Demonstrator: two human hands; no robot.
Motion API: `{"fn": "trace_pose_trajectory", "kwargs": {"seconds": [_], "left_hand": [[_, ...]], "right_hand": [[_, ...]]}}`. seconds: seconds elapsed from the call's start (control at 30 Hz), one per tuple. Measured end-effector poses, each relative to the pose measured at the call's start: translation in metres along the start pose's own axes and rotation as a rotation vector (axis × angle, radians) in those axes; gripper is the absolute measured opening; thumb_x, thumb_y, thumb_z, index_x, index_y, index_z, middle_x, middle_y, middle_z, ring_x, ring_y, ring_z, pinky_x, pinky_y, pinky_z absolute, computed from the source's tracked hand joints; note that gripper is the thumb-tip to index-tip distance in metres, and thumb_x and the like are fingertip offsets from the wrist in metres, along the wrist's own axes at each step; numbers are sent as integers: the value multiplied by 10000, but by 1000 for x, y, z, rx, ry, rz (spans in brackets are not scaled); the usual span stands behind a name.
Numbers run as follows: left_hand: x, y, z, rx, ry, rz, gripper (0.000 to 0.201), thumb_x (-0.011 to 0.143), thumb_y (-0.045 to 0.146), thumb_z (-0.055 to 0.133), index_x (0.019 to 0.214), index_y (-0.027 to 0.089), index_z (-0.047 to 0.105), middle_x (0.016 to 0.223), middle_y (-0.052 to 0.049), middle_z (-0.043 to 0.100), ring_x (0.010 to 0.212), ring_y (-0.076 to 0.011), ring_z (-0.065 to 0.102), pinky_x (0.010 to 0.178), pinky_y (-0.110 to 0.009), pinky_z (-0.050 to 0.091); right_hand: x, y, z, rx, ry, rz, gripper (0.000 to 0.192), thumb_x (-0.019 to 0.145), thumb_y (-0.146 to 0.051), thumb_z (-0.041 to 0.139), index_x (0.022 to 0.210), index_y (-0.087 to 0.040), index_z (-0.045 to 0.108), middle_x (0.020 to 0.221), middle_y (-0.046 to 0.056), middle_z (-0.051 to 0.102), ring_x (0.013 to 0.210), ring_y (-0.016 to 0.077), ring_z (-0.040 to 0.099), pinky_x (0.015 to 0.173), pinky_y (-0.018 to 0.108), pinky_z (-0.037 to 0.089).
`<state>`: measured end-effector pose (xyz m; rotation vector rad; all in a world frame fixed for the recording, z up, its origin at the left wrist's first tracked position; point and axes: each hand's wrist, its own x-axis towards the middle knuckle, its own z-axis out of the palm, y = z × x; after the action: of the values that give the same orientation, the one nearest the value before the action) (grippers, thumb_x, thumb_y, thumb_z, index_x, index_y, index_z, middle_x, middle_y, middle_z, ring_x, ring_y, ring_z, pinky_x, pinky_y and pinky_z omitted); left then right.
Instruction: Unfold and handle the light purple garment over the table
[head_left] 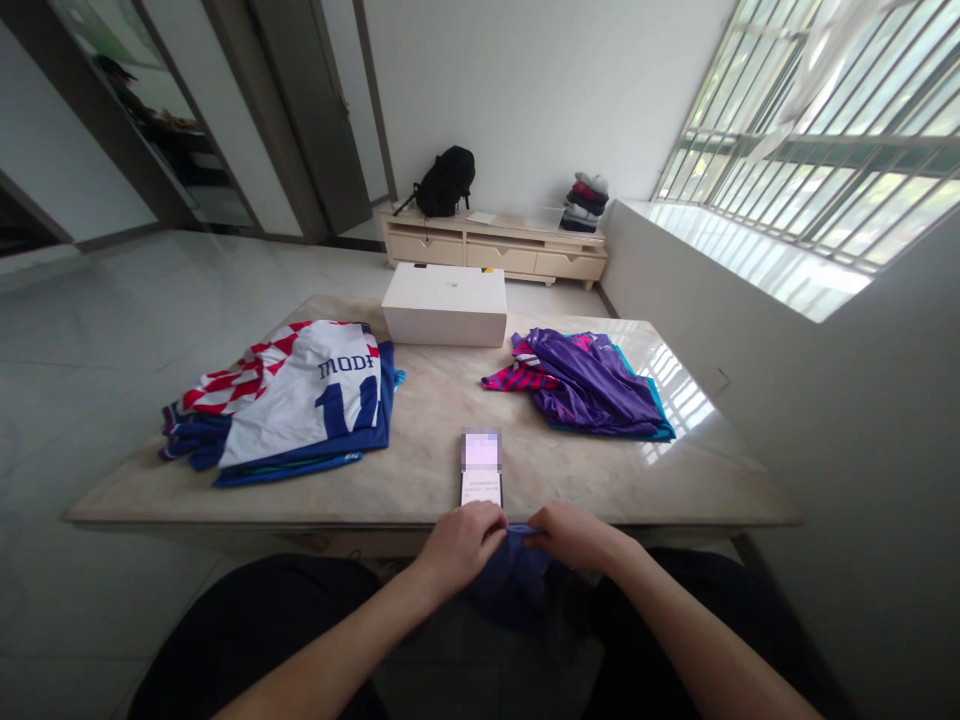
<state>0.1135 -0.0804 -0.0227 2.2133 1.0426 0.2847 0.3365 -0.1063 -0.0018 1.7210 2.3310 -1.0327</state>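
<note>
A blue-purple garment (514,580) hangs between my knees, just below the table's front edge. My left hand (461,545) pinches its upper edge from the left, and my right hand (574,535) grips the same edge a short way to the right. Much of the cloth is in shadow, so its kind is unclear. Right beyond my left hand a lit phone (481,470) lies on the marble-topped table (427,430). To the left is a pile of jerseys, with a white one numbered 11 (307,390) on top. A purple jersey (592,380) tops another pile at the right.
A white box (445,305) stands at the table's far edge. Behind it, a low cabinet (499,255) carries a black backpack (448,182) and folded clothes (585,203). A barred window (810,150) is at the right. A person (142,110) shows through the left doorway.
</note>
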Motion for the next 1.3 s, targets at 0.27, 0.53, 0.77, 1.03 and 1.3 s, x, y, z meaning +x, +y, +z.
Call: {"fn": "trace_pose_trajectory", "kwargs": {"seconds": [0.27, 0.53, 0.77, 1.03, 1.3], "left_hand": [[-2, 1, 12, 60, -40, -15, 96, 938, 203, 592, 946, 225, 684, 954, -43, 750, 901, -231, 694, 749, -287, 455], [-4, 3, 9, 53, -21, -40, 180, 987, 335, 561, 893, 207, 645, 806, -39, 713, 747, -218, 665, 635, -280, 375], [-12, 16, 5, -95, -209, 138, 223, 966, 385, 649, 827, 218, 701, 777, 12, 739, 700, -171, 681, 613, -237, 400], [-9, 12, 5, -87, -56, 9, 297, 939, 484, 661, 1013, 199, 698, 973, -63, 766, 859, -255, 707, 711, -292, 461], [-7, 8, 12, -78, 64, -158, 363, 978, 506, 576, 1163, 210, 677, 1032, -81, 783, 929, -283, 741, 730, -306, 474]], "right_hand": [[-1, -1, 0, 37, 29, 38, 218, 923, -273, 629, 830, -180, 803, 875, 102, 797, 802, 222, 696, 660, 283, 377], [-2, 2, -2, 219, -15, 34, 198, 855, -264, 693, 701, -151, 749, 593, 10, 637, 595, 140, 523, 583, 254, 335], [8, 0, 1, 683, 106, -9, 442, 876, -283, 649, 1305, -188, 701, 745, -22, 651, 622, 118, 551, 571, 221, 431], [10, 1, 1, 1175, 160, -7, 574, 788, -582, 774, 1184, -169, 736, 927, 57, 746, 766, 189, 732, 779, 366, 606], [5, -3, -4, 1297, 95, -64, 532, 776, -510, 834, 1161, -149, 770, 1061, 135, 803, 914, 271, 792, 925, 436, 600]]}}
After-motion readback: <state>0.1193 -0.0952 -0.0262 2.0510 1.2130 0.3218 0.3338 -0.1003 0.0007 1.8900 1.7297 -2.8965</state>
